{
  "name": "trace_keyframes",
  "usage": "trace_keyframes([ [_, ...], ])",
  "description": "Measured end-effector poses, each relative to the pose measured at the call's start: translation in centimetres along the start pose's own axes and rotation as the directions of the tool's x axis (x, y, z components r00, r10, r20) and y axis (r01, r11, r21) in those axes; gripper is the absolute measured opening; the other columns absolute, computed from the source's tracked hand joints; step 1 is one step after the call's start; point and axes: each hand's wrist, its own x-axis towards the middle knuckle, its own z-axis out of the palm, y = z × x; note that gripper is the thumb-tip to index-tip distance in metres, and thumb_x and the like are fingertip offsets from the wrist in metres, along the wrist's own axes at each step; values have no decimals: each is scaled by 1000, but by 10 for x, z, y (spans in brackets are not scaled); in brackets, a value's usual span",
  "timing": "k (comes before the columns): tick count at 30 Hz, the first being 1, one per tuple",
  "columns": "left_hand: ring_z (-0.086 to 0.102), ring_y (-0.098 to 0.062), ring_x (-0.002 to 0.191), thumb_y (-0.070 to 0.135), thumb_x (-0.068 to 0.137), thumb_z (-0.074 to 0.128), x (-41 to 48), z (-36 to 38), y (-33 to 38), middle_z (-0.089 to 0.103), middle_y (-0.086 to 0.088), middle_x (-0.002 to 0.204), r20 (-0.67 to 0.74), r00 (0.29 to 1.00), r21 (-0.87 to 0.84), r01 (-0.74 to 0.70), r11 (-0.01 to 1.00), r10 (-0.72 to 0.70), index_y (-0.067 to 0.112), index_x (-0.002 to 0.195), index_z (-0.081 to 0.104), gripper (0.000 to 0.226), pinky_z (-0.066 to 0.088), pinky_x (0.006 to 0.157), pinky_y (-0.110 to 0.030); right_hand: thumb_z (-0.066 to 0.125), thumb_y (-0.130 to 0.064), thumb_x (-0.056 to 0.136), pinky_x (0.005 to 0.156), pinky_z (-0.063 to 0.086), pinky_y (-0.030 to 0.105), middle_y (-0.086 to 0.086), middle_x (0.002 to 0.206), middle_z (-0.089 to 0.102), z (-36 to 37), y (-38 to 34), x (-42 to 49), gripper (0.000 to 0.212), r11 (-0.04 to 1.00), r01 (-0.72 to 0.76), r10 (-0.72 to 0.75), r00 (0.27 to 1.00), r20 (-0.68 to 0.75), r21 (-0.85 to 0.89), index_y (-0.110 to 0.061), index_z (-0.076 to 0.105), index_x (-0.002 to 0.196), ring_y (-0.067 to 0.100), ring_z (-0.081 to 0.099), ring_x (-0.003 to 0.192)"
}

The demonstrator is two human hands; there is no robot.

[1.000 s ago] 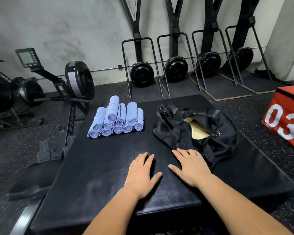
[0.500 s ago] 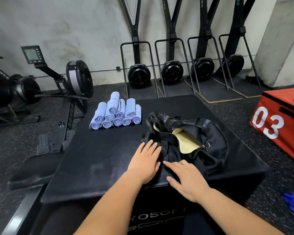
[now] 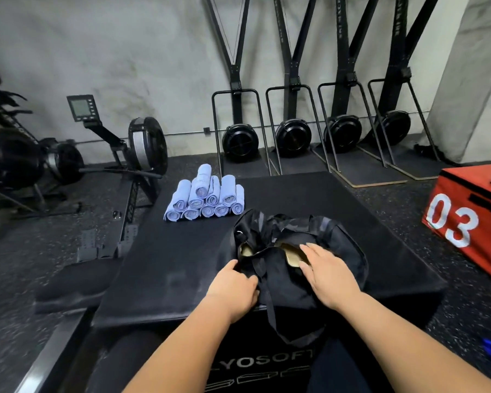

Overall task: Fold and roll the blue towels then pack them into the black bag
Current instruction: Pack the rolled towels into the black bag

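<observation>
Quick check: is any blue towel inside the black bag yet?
No: the rolled towels sit stacked on the black box behind the bag, whose opening shows only tan lining.

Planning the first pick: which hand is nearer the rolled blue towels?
Left. The left hand grips the black bag in front of the towels; the right hand rests farther right.

Our left hand [image 3: 233, 287] and right hand [image 3: 330, 275] are bare, and both forearms [image 3: 408, 336] show bare from wrist to the view's lower edge; anything we wear higher up is out of sight.
</observation>
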Motion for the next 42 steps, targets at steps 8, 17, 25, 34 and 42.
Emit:
trace_keyframes([
  [8, 68, -39, 84, 42, 109, 30, -41, -8, -10, 69, -8, 101, -107, 994, -151, 17, 988, -34, 17, 111, 50, 32, 32, 60, -40, 49, -35, 103, 124, 29, 34, -9, 166, 36, 8, -40, 14, 55, 973, 173, -186, 979, 78, 153, -31, 44, 158, 13, 33, 152],
  [17, 62, -28, 105, 11, 96, 44, -14, -35, -46, 66, -3, 110, -144, 989, -17, 12, 1000, -14, 16, 129, 58, 35, 29, 122, -43, 53, -21, 99, 101, 48, 35, -12, 126, 64, -9, -72, 32, 43, 959, 262, -270, 961, 62, 108, -36, 64, 138, 18, 56, 120],
  [25, 67, -30, 98, 0, 93, 48, 11, -46, -73, 61, -7, 120, -28, 998, 89, 54, 995, -51, 17, 129, 51, 40, 30, 119, -41, 63, -36, 93, 100, 52, 35, -24, 159, 39, -18, -55, 48, 69, 989, 147, -148, 972, 180, 20, -44, 36, 156, 11, 53, 135],
  [34, 64, -29, 104, 48, 92, 71, 26, -43, -109, 62, 0, 119, 139, 990, -16, -24, 1000, 26, 25, 125, 56, 43, 40, 99, -39, 85, -65, 69, 100, 53, 41, -13, 171, 14, -37, -49, 86, 130, 992, 123, -121, 974, 193, 1, -42, 1, 165, 18, 39, 146],
  [42, 47, -26, 133, 74, 62, 81, 37, -26, -126, 41, -3, 152, 47, 998, 26, -41, 999, 39, 29, 139, 47, 95, 38, 107, -45, 89, -70, 56, 119, 36, 47, -3, 174, -9, -46, -33, 113, 145, 962, 269, -249, 938, 243, -53, -48, -6, 163, 28, 15, 155],
])
